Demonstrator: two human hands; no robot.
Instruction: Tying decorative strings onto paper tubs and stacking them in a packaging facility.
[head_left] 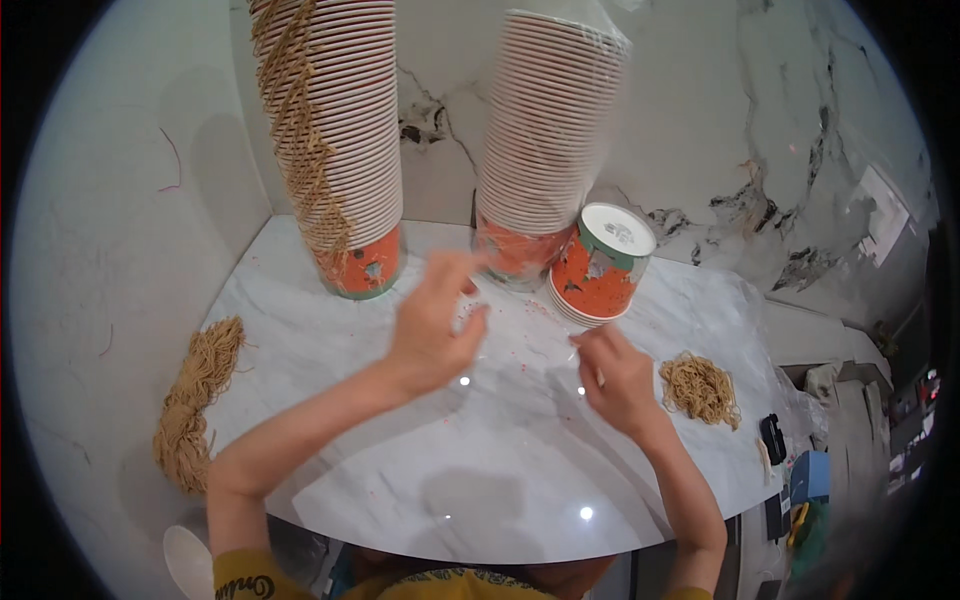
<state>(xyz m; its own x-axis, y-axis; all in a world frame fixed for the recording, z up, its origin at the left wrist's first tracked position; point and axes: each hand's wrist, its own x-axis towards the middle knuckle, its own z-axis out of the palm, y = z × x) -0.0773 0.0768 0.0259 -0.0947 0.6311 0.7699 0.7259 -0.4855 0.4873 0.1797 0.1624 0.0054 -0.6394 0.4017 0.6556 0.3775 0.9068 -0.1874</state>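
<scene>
Big marble counter (480, 470) with two tall cup stacks (345, 130) at the back. Left hand (432, 325) is raised, fingers loosely open, holding nothing. Right hand (618, 375) is pinched shut on a thin string (598, 378), beside a small string pile (700, 388).

We hold both bare forearms out from the near edge. Our left hand (435, 325) is raised farther off, fingers loosely curled with the fingertips pinched toward the thumb. Our right hand (615, 378) sits nearer and to the right, fingers curled inward, wrist bent.
</scene>
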